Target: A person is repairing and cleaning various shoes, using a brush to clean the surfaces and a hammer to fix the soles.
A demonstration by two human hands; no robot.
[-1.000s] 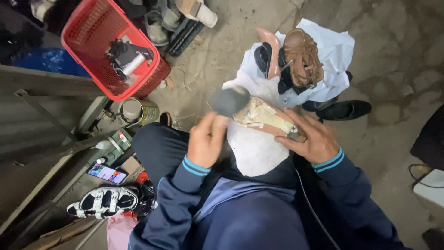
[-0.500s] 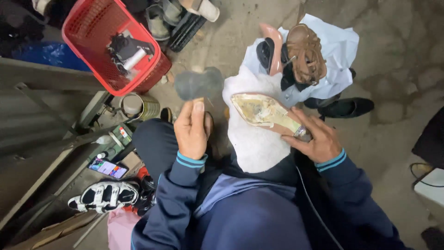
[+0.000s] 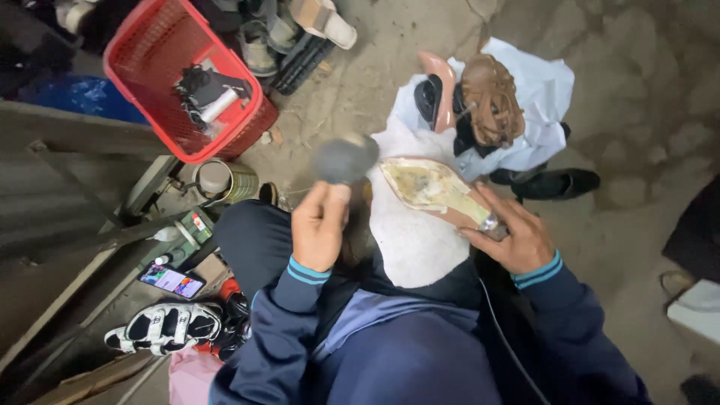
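My right hand (image 3: 510, 238) grips the heel end of a pink high-heeled shoe (image 3: 433, 189), turned sole up, its pale worn sole facing me. The shoe rests over a white cloth (image 3: 409, 240) on my lap. My left hand (image 3: 319, 229) is closed around the handle of a tool whose round grey head (image 3: 345, 157) is blurred by motion. That head hangs just left of the shoe's toe. Both sleeves are dark blue with teal-striped cuffs.
A red plastic basket (image 3: 131, 71) holding dark tools stands at the upper left, with a tin can (image 3: 219, 180) below it. A phone (image 3: 171, 280) and a black-and-white sandal (image 3: 165, 327) lie at the left. More shoes (image 3: 491, 101) sit on a white bag ahead, beside a black shoe (image 3: 556, 182).
The tool's head was on the sole a second ago, swung away to the left, and is now back near the shoe's toe. My right hand has kept the shoe almost still.
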